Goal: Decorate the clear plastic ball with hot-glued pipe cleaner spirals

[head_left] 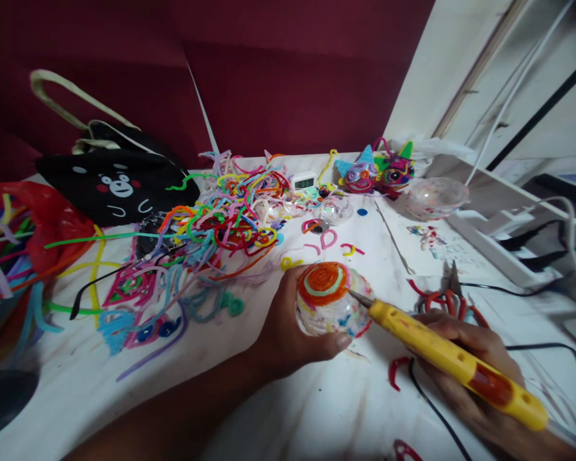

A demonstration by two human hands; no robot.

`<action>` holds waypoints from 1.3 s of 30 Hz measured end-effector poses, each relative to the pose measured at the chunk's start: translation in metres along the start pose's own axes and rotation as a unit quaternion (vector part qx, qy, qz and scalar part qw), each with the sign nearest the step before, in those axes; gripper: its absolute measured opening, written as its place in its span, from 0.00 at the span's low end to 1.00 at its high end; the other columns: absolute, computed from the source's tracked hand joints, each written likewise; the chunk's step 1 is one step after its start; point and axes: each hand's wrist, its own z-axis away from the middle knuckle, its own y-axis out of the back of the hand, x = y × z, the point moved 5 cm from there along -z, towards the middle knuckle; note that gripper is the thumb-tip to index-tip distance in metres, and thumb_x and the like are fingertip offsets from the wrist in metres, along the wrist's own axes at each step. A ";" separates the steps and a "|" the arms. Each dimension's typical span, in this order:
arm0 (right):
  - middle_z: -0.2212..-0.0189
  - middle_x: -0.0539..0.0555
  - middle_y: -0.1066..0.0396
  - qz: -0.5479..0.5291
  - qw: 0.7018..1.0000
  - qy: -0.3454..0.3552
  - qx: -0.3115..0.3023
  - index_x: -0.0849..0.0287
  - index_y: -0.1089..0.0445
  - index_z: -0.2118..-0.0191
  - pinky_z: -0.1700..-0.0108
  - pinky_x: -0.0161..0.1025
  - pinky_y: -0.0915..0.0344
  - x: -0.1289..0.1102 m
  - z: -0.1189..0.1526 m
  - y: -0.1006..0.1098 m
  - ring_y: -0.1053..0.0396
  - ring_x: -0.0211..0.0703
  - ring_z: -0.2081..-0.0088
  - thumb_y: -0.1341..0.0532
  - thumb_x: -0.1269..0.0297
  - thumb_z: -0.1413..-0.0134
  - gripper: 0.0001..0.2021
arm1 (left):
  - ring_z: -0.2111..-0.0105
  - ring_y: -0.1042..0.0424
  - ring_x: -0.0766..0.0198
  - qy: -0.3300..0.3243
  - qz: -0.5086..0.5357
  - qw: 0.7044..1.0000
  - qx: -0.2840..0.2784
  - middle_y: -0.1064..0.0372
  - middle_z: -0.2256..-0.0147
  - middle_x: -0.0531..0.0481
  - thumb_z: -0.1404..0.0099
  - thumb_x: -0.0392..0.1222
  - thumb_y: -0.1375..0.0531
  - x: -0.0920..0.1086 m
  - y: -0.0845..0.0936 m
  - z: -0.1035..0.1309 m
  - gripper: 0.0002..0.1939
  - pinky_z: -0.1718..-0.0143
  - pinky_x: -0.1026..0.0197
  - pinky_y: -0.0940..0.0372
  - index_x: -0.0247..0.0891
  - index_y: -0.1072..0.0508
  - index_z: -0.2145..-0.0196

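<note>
My left hand is closed around a clear plastic dome smeared with colour, thumb along its near side. An orange and pale green pipe-cleaner coil covers the dome's top left. In my right hand is a yellow soldering iron, its metal tip pointing left at the coil's right edge; I cannot tell whether it touches. Red-handled pliers lie just beyond that hand. A short red pipe-cleaner piece rests on the table between my hands.
A tangled heap of pipe cleaners spreads across the table's left. Beside it stand a black bag and a red plastic bag. Two decorated heads, a clear bowl and a small digital timer sit at the back. A black cord crosses the right.
</note>
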 end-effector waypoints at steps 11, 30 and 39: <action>0.70 0.48 0.25 -0.038 0.994 0.065 -0.080 0.46 0.35 0.63 0.74 0.38 0.32 -0.023 -0.015 -0.007 0.24 0.45 0.69 0.39 0.70 0.49 0.10 | 0.48 0.31 0.44 0.016 -0.045 0.999 0.014 0.34 0.48 0.36 0.59 0.44 0.29 0.003 -0.001 -0.001 0.42 0.44 0.41 0.37 0.36 0.40 0.47; 0.69 0.52 0.28 -0.071 0.986 0.118 -0.093 0.47 0.39 0.55 0.72 0.44 0.33 -0.022 -0.007 -0.012 0.27 0.50 0.69 0.44 0.64 0.41 0.08 | 0.49 0.32 0.46 -0.052 -0.136 0.989 0.035 0.36 0.50 0.38 0.62 0.39 0.30 0.005 -0.002 0.001 0.42 0.45 0.44 0.37 0.35 0.38 0.48; 0.67 0.53 0.26 -0.043 0.991 0.099 -0.079 0.48 0.37 0.59 0.72 0.43 0.30 -0.016 -0.010 -0.005 0.25 0.50 0.68 0.42 0.65 0.46 0.08 | 0.50 0.32 0.46 -0.012 -0.079 0.996 0.033 0.35 0.50 0.39 0.60 0.43 0.29 0.007 0.000 0.000 0.41 0.45 0.43 0.37 0.36 0.38 0.49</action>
